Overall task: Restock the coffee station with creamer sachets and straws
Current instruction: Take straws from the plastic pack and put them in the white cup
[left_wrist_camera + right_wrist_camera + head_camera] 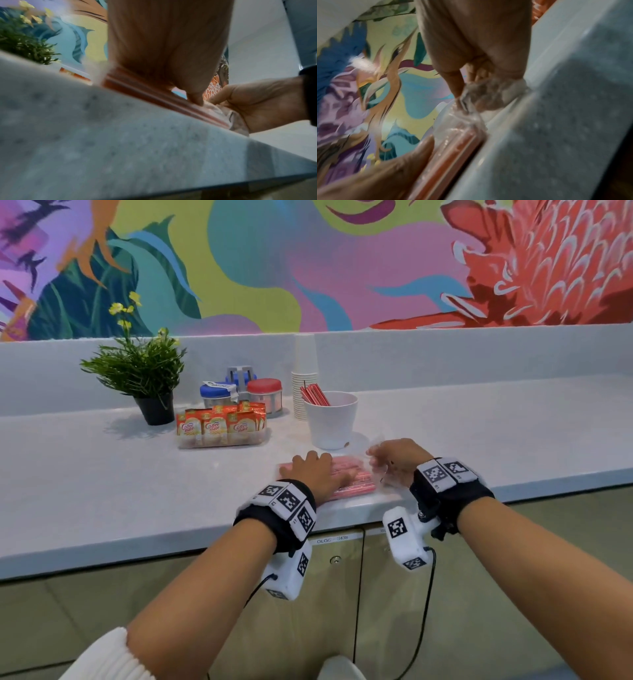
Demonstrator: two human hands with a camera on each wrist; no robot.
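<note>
A clear plastic bag of red straws (358, 478) lies near the front edge of the pale counter (120, 491). My left hand (315, 470) lies flat on the bag with straight fingers and presses it down; its wrist view shows a fingertip on the straws (145, 92). At the bag's right end, my right hand (397, 457) pinches the crumpled plastic, seen close in the right wrist view on the bag (453, 148). Behind stands a white cup (330, 422) holding a few red straws (313, 395). A clear tray of orange creamer sachets (219, 424) sits further left.
A stack of paper cups (304, 378) stands behind the white cup. Two jars with blue (216, 393) and red (264, 392) lids sit behind the sachets. A potted plant (147, 378) is at the left. Cabinet doors (339, 577) run below the counter.
</note>
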